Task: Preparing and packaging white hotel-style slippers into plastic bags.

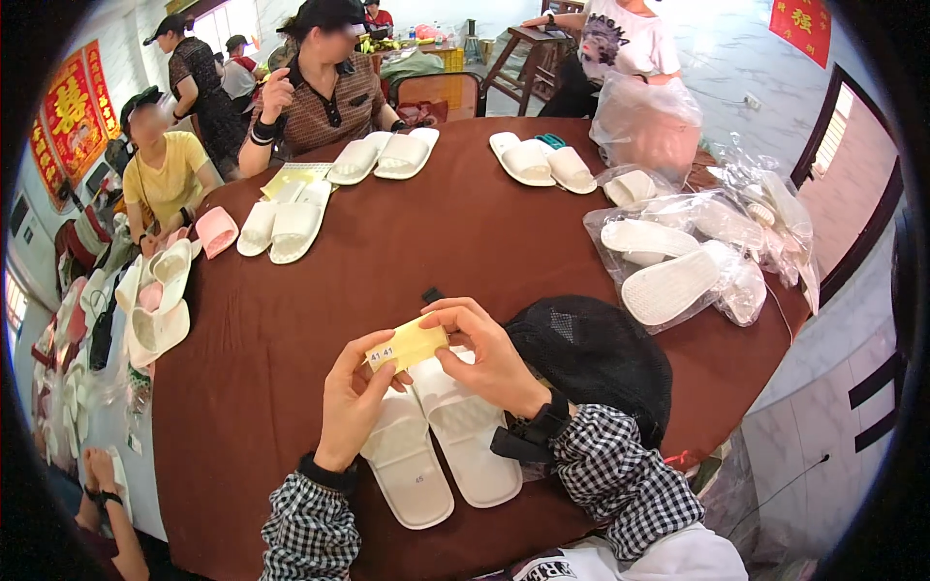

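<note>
Left hand (356, 405) and right hand (492, 363) of mine each pinch one end of the yellow label strip (417, 343), so it sits between them, raised over the white slippers (412, 484). Those lie near me on the brown surface (262, 387), left of a black mesh bundle (601, 363).

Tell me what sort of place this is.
Probably a small slipper workshop: pairs of white slippers on a brown table, more bagged slippers beyond, and a yellow sticker sheet in hand.
</note>
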Demonstrator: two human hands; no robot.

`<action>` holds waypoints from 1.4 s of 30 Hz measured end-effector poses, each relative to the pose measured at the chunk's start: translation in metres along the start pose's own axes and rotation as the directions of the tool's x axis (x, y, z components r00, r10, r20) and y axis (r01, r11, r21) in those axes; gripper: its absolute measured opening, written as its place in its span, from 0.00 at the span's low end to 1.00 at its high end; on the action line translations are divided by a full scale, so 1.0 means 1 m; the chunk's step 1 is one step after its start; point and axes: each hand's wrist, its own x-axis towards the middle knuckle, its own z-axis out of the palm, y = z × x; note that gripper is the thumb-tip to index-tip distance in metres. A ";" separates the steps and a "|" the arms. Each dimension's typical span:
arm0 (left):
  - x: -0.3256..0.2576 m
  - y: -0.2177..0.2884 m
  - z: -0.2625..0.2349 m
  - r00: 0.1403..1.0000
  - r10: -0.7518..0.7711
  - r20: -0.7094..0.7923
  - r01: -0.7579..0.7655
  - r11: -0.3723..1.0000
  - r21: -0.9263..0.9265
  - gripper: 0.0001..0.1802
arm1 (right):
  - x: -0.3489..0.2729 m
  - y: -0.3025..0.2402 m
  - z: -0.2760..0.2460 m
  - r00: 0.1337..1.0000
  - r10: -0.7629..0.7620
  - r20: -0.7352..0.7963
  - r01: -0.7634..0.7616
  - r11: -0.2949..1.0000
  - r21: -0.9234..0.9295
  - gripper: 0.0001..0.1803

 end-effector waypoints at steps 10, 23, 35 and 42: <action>0.000 -0.002 -0.003 1.000 -0.021 -0.001 0.021 0.999 -0.036 0.18 | 0.000 0.004 0.004 0.999 0.000 -0.035 0.003 0.996 0.089 0.16; -0.001 0.001 -0.002 1.000 -0.028 0.001 0.028 1.000 -0.013 0.19 | -0.001 0.014 0.007 0.985 0.170 -0.015 -0.158 0.945 0.288 0.14; -0.002 -0.006 0.005 0.998 -0.052 -0.016 0.053 0.999 0.007 0.19 | 0.002 -0.010 0.003 0.932 -0.360 -0.050 0.289 0.818 -0.497 0.12; -0.004 -0.005 0.009 1.000 0.002 0.019 -0.003 0.996 0.087 0.17 | -0.001 -0.012 0.008 0.929 -0.365 0.066 0.346 0.792 -0.503 0.11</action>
